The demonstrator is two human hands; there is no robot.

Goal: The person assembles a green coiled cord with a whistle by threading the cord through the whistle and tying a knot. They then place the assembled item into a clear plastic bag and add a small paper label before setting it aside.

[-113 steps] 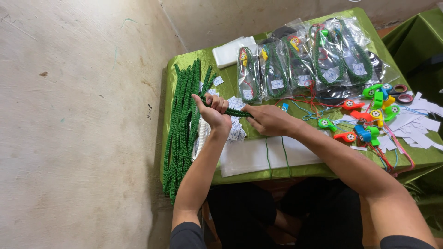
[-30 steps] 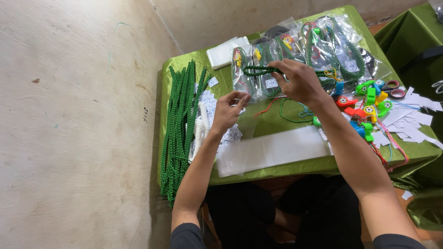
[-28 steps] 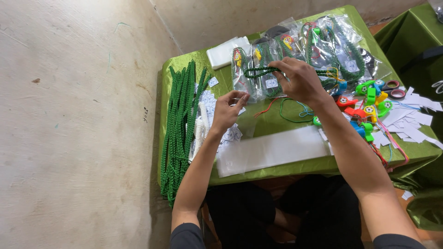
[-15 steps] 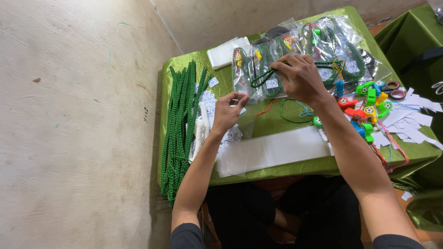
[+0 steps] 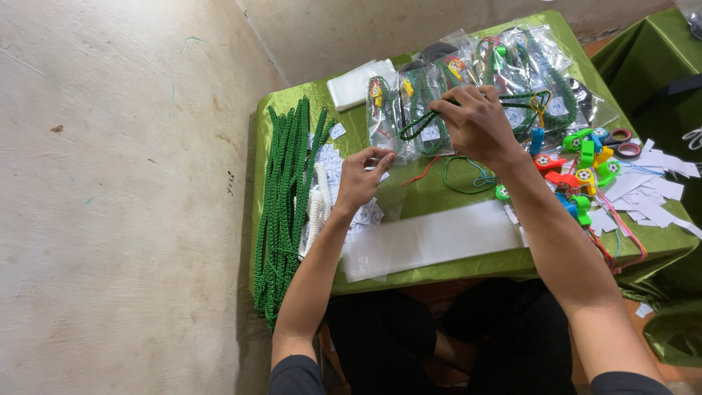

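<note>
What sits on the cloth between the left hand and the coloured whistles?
Head view: a loose green cord loop and thin red string; otherwise bare green cloth.

A pale, scuffed concrete floor (image 5: 124,219) fills the left side, meeting a plain light wall (image 5: 409,25) at the top. A low table (image 5: 351,110) under a shiny green cloth stands against it; another green-draped surface (image 5: 651,51) sits to the right, in soft daylight
</note>
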